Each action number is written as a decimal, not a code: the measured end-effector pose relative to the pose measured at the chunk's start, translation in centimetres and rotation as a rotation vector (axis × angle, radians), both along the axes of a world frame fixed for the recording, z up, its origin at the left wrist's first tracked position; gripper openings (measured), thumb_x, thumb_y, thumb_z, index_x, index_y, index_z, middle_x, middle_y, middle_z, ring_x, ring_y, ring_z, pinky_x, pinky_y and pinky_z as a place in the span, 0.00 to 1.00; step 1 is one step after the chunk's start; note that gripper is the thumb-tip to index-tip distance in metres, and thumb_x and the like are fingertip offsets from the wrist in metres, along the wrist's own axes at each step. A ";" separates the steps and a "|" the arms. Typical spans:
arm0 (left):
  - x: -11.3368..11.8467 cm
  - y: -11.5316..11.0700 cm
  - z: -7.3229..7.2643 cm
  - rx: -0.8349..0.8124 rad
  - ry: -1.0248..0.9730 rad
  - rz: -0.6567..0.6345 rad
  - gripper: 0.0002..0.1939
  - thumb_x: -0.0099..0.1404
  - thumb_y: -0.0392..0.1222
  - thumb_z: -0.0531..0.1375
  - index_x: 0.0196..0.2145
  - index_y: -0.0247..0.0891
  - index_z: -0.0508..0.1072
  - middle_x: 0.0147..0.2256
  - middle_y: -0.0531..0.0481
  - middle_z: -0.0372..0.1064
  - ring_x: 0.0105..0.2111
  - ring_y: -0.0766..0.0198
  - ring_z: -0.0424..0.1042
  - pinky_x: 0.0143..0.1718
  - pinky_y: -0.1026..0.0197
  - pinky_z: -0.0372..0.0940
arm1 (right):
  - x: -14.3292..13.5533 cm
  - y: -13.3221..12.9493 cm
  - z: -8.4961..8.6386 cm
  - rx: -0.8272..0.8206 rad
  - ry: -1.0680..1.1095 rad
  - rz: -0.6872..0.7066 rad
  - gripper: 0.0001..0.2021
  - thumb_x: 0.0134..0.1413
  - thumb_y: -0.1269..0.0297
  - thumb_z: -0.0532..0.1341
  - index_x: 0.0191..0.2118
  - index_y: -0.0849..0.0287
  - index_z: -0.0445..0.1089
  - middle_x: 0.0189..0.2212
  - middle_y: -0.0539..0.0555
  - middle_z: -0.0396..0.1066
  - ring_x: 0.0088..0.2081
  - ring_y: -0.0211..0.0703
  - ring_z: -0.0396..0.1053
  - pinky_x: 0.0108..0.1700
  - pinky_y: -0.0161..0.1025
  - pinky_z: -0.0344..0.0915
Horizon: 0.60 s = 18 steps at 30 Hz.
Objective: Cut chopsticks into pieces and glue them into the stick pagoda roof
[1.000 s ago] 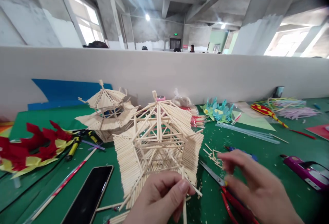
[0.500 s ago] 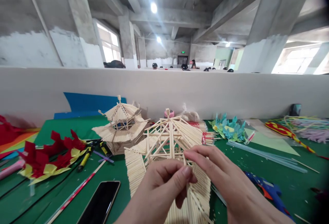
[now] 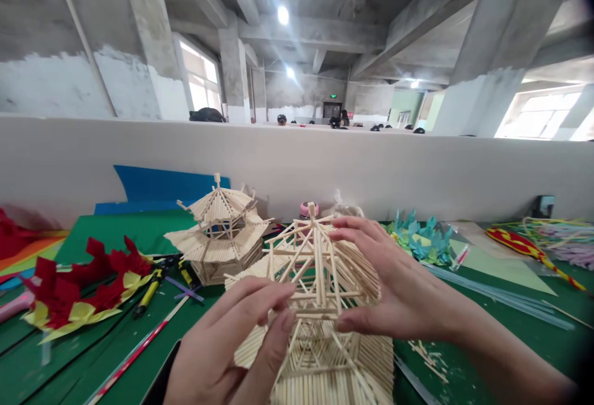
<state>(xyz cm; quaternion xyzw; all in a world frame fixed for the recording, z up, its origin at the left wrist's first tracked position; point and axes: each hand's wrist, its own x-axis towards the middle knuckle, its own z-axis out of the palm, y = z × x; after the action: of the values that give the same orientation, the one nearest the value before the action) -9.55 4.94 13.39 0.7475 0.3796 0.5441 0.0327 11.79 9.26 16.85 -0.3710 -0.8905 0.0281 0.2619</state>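
Observation:
A pavilion model of thin wooden sticks (image 3: 320, 269) stands before me, its upper roof frame partly bare and partly covered with sticks. My left hand (image 3: 239, 337) is at its near left side, thumb and fingertips close to the frame with a small gap between them. On the right, my right hand (image 3: 394, 275) spreads its fingers and thumb around the roof's side; the thumb tip is by a short crosswise stick (image 3: 316, 314). Whether the fingertips touch the frame is hard to see. A second stick pavilion (image 3: 223, 225), its roofs covered, stands behind to the left.
Left lie a red and yellow paper crown (image 3: 88, 293), a yellow-black pen-like tool (image 3: 148, 293) and a partly hidden phone (image 3: 160, 377). At right are a teal paper crown (image 3: 422, 238), clear glue sticks (image 3: 501, 296) and stick scraps (image 3: 429, 355). A white partition (image 3: 297, 157) runs behind.
The pinched left hand has opened and moved left and away from the stick. My right hand has spread its fingers at the roof's side. The view has shifted slightly.

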 end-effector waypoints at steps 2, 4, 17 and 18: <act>-0.5 0.9 0.0 0.084 0.158 0.019 0.11 0.56 0.33 0.56 0.39 0.39 0.69 0.36 0.50 0.67 0.34 0.65 0.68 0.31 0.65 0.67 | -0.2 0.5 0.0 0.008 -0.026 -0.002 0.39 0.34 0.43 0.61 0.52 0.60 0.54 0.54 0.60 0.52 0.56 0.51 0.46 0.55 0.49 0.49; -0.8 1.7 -0.1 0.146 0.270 -0.004 0.12 0.55 0.31 0.57 0.39 0.36 0.68 0.35 0.48 0.66 0.35 0.63 0.67 0.33 0.62 0.66 | -0.5 0.8 -0.1 0.017 -0.044 -0.006 0.39 0.33 0.42 0.61 0.51 0.59 0.55 0.54 0.59 0.52 0.56 0.52 0.46 0.54 0.50 0.49; 0.4 3.4 -1.1 0.228 0.344 -0.070 0.14 0.54 0.29 0.57 0.39 0.39 0.68 0.36 0.48 0.65 0.39 0.59 0.60 0.38 0.54 0.58 | -0.8 1.3 -0.7 0.014 -0.066 -0.046 0.38 0.36 0.44 0.61 0.54 0.58 0.53 0.54 0.59 0.51 0.55 0.52 0.47 0.54 0.50 0.49; 0.3 3.5 -1.1 0.238 0.370 -0.075 0.14 0.54 0.29 0.57 0.39 0.39 0.67 0.36 0.48 0.65 0.39 0.59 0.60 0.39 0.54 0.58 | -0.8 1.3 -0.8 0.020 -0.063 -0.046 0.38 0.36 0.44 0.61 0.54 0.58 0.54 0.54 0.59 0.51 0.55 0.53 0.47 0.54 0.50 0.49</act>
<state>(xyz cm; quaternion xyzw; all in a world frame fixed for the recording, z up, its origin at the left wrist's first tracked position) -9.20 8.43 12.27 0.8467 0.2842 0.4372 -0.1060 10.99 10.59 16.08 -0.3894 -0.8899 0.0015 0.2378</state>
